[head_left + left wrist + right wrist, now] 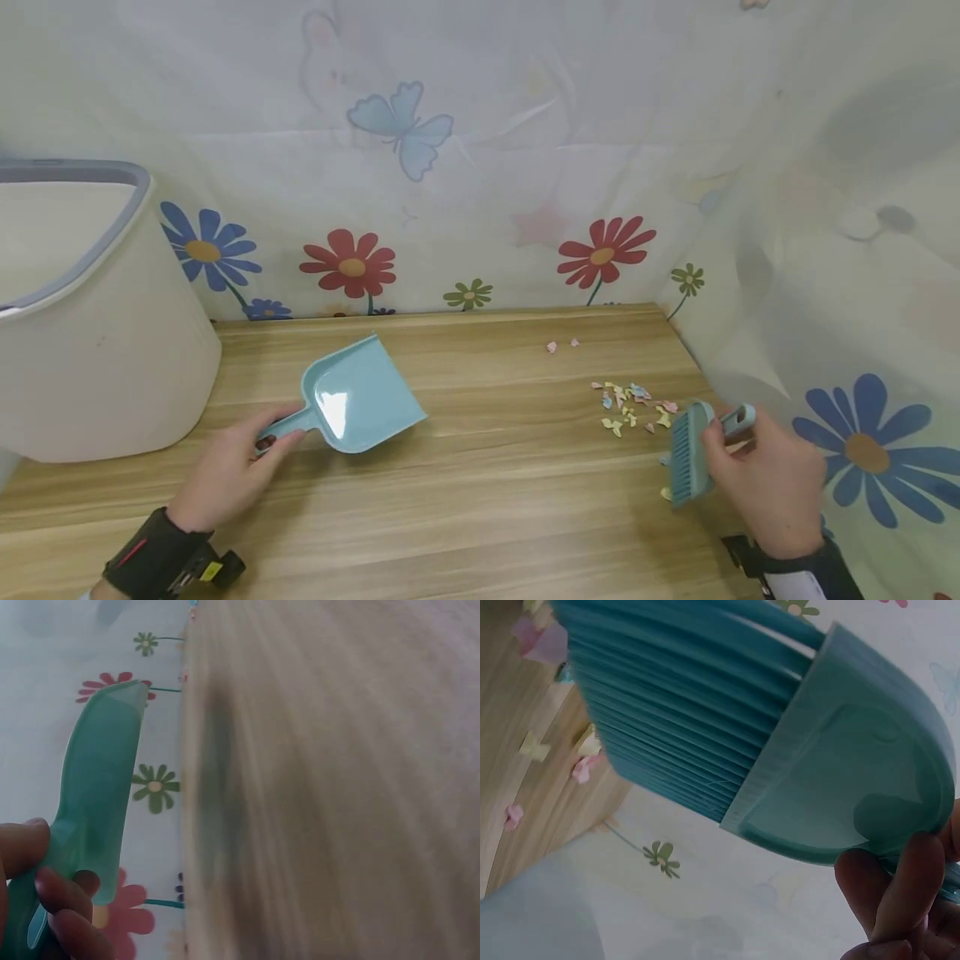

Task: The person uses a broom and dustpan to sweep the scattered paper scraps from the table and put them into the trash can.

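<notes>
My left hand (232,471) grips the handle of a light blue dustpan (363,396), whose wide edge faces right. In the left wrist view the dustpan (101,780) is seen from the side, apart from the table, with the fingers (71,907) round its handle. On the right, my right hand (772,479) holds a small matching brush (692,454) by its handle, bristles pointing left. Colourful paper scraps (630,404) lie just left of the brush, some partly behind it. The right wrist view has the brush (847,780) up close, scraps (532,746) beyond its bristles.
A tall white bin (105,333) with a grey rim stands at the left. Two pink scraps (552,347) lie farther back on the wooden table (480,500). A flower-printed sheet (465,192) rises along the table's back and right edges.
</notes>
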{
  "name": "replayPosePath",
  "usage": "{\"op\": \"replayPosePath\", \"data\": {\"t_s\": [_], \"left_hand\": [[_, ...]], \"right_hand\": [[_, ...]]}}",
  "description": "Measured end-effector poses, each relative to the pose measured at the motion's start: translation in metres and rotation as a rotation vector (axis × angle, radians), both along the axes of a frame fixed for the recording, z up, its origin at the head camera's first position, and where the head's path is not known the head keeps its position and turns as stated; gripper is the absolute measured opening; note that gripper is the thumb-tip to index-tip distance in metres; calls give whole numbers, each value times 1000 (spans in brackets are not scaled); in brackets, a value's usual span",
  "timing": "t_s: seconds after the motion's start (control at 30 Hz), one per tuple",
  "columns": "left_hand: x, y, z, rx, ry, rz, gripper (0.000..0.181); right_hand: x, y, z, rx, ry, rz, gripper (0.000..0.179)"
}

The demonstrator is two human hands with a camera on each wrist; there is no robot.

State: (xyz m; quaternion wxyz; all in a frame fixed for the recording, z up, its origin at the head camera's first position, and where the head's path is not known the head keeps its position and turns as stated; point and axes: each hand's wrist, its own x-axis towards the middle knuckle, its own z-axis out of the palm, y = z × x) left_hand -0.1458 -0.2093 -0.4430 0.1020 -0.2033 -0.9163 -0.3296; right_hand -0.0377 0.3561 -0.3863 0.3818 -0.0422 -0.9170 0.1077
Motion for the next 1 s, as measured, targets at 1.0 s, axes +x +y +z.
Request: {"op": "replayPosePath", "data": {"t_s": [1.0], "left_hand": [[-12, 7, -30, -8, -295, -105, 39]], "right_hand": [[-79, -82, -18, 71, -6, 252, 16]]}}
